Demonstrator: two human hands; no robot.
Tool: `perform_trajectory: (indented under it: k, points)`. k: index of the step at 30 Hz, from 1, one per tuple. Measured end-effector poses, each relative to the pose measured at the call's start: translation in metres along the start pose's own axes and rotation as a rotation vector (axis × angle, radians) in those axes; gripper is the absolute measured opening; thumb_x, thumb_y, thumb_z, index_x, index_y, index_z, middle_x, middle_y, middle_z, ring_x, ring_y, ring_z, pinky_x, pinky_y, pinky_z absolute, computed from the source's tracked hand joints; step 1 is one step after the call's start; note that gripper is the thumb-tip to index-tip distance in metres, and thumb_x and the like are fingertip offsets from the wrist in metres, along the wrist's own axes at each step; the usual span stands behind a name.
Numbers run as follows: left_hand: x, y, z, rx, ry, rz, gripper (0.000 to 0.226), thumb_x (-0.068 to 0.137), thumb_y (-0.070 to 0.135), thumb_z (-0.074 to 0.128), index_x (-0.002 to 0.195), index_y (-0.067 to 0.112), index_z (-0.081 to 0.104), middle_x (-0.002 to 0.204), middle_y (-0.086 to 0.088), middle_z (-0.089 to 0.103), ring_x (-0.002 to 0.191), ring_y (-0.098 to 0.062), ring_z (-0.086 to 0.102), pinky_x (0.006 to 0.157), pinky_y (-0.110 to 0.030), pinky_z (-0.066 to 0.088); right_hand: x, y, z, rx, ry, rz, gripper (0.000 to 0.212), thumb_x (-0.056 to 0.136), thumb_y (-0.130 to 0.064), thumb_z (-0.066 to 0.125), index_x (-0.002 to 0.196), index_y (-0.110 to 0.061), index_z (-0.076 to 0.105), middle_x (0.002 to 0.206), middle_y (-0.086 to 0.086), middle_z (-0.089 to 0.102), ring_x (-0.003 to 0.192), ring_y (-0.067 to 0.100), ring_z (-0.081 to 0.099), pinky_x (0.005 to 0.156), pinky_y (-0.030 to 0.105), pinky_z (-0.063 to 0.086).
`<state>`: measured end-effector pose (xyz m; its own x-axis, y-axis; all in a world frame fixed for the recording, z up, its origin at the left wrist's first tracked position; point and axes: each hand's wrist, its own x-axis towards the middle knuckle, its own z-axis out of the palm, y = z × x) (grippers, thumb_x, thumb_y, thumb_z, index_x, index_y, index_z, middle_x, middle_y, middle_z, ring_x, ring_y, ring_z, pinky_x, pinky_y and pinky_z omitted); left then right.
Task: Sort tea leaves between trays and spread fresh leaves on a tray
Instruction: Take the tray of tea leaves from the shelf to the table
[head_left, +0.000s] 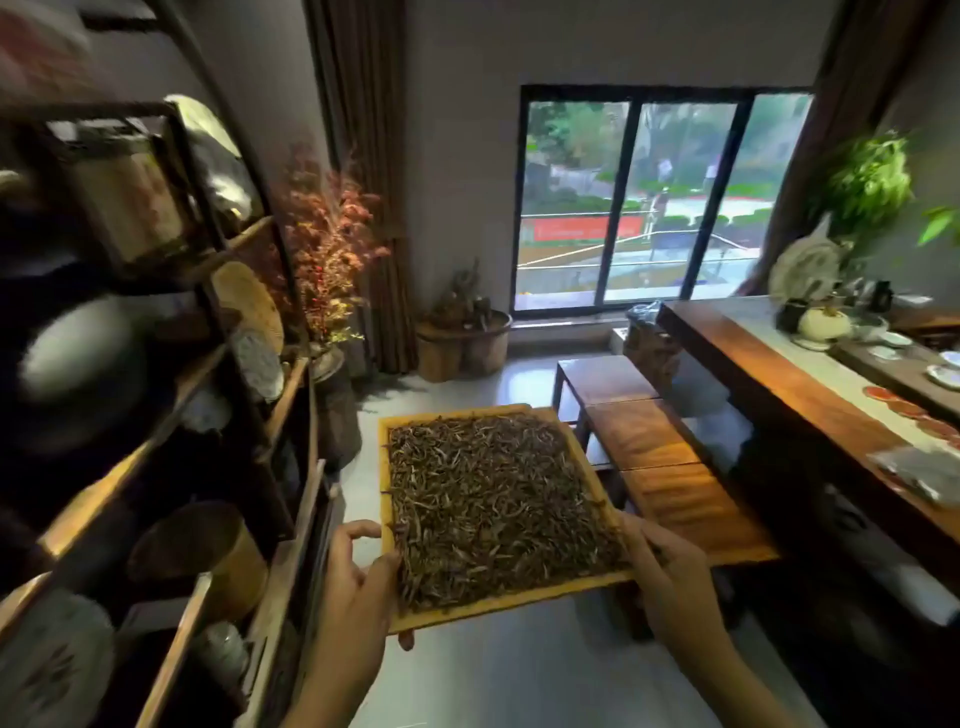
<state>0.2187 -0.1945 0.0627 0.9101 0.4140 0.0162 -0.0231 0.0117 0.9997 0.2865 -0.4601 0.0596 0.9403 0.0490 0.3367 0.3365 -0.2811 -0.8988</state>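
A rectangular yellow wooden tray (385, 467) is carried in the air over the floor, tilted a little to the left. A thick layer of dark brown dried tea leaves (488, 504) covers its bottom. My left hand (358, 587) grips the tray's near left corner, thumb on top of the rim and a fingertip showing below it. My right hand (665, 577) holds the near right corner, fingers curled over the edge.
A dark wooden shelf (156, 467) with jars, plates and tea cakes runs along the left. Wooden benches (670, 467) and a long tea table (810, 395) stand at the right. A window (649, 197), a wooden tub (462, 343) and plants are at the back. Pale floor (519, 670) lies below.
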Motion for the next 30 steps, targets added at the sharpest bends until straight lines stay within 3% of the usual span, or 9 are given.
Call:
perform_trajectory:
  k: [2,4,6,12,18,22,25,28,30]
  points:
    - [0.003,0.001,0.042,0.037,-0.101,0.024,0.016,0.097,0.005,0.044,0.097,0.021,0.045,0.053,-0.014,0.058,0.035,-0.027,0.049,0.031,-0.028,0.039,-0.006,0.005,-0.041,-0.018,0.11,0.008,0.028,0.092,-0.023,0.051,0.079,-0.021,0.076,0.069,0.013,0.069,0.052,-0.001,0.06,0.049,0.009,0.047]
    - [0.002,0.003,0.085,0.058,-0.19,0.04,0.014,0.098,0.009,0.044,0.097,0.024,0.045,0.052,-0.012,0.058,0.035,-0.024,0.05,0.032,-0.027,0.04,-0.013,0.011,-0.083,-0.062,0.187,0.026,0.027,0.093,-0.023,0.051,0.086,-0.036,0.073,0.072,-0.003,0.072,0.062,-0.003,0.062,0.056,0.009,0.048]
    - [-0.002,0.004,0.129,0.064,-0.273,0.047,0.014,0.098,0.011,0.043,0.097,0.026,0.046,0.05,-0.007,0.058,0.036,-0.021,0.051,0.032,-0.027,0.041,-0.023,0.018,-0.125,-0.119,0.259,0.046,0.026,0.095,-0.021,0.051,0.092,-0.036,0.072,0.073,-0.015,0.072,0.065,-0.003,0.063,0.058,0.01,0.047]
    - [-0.032,0.009,0.258,0.037,-0.492,0.035,0.003,0.099,0.017,0.046,0.098,0.02,0.045,0.069,-0.019,0.06,0.043,-0.02,0.057,0.035,-0.027,0.044,-0.064,0.033,-0.24,-0.127,0.483,0.142,0.023,0.093,-0.032,0.051,0.088,-0.031,0.073,0.062,0.005,0.068,0.049,0.017,0.062,0.047,0.035,0.052]
    - [-0.073,0.01,0.381,-0.022,-0.637,0.027,0.011,0.096,0.001,0.047,0.101,0.01,0.048,0.087,-0.016,0.059,0.08,-0.03,0.056,0.057,-0.034,0.047,-0.106,0.05,-0.341,-0.139,0.658,0.205,0.027,0.097,-0.021,0.048,0.088,-0.023,0.073,0.059,0.007,0.064,0.047,0.017,0.058,0.042,0.026,0.046]
    - [-0.106,0.01,0.452,-0.118,-0.779,-0.048,0.015,0.094,-0.003,0.044,0.094,0.011,0.047,0.071,-0.004,0.067,0.064,-0.017,0.066,0.041,-0.022,0.049,-0.128,0.061,-0.396,-0.169,0.778,0.217,0.029,0.098,-0.014,0.048,0.077,-0.015,0.069,0.054,0.004,0.056,0.043,0.009,0.053,0.039,0.018,0.043]
    - [-0.113,0.001,0.5,-0.021,-0.838,0.004,0.014,0.093,-0.003,0.047,0.095,0.011,0.048,0.076,-0.008,0.061,0.069,-0.021,0.061,0.049,-0.028,0.048,-0.139,0.073,-0.43,-0.139,0.87,0.294,0.029,0.098,-0.016,0.048,0.077,-0.009,0.067,0.06,0.012,0.055,0.047,0.009,0.054,0.039,0.017,0.043]
    - [-0.108,-0.005,0.549,0.025,-0.922,0.027,0.015,0.092,-0.003,0.05,0.096,0.011,0.049,0.081,-0.011,0.059,0.062,-0.016,0.063,0.046,-0.029,0.049,-0.14,0.09,-0.461,-0.231,0.941,0.339,0.029,0.097,-0.022,0.049,0.08,-0.011,0.069,0.065,0.013,0.06,0.059,0.025,0.059,0.044,0.035,0.048]
    - [-0.103,-0.008,0.582,0.052,-0.99,0.059,0.017,0.092,-0.003,0.049,0.096,0.013,0.049,0.076,-0.005,0.061,0.052,-0.003,0.064,0.04,-0.017,0.047,-0.135,0.102,-0.478,-0.284,0.982,0.359,0.029,0.097,-0.024,0.048,0.078,-0.018,0.069,0.069,0.007,0.065,0.067,0.024,0.061,0.055,0.043,0.051]
